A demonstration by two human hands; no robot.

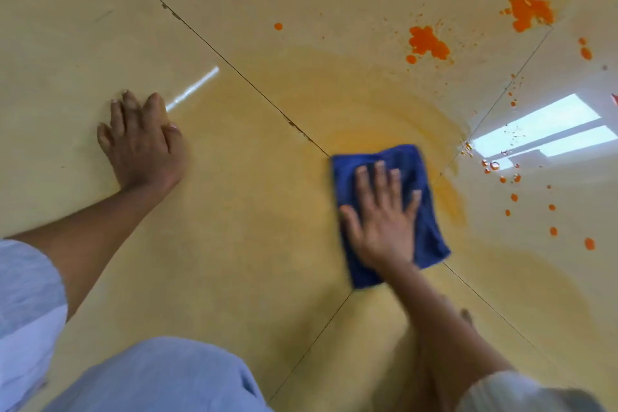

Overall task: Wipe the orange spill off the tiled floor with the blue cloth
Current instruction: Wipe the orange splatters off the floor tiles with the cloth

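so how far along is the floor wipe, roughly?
Partly done. Done: around the blue cloth the spill is smeared to a thin yellow-orange film, no thick liquid there. In hand: the right hand presses flat on the cloth; the left hand rests on the tiled floor. Left: two thick orange blotches, scattered drops at right, and the film itself.
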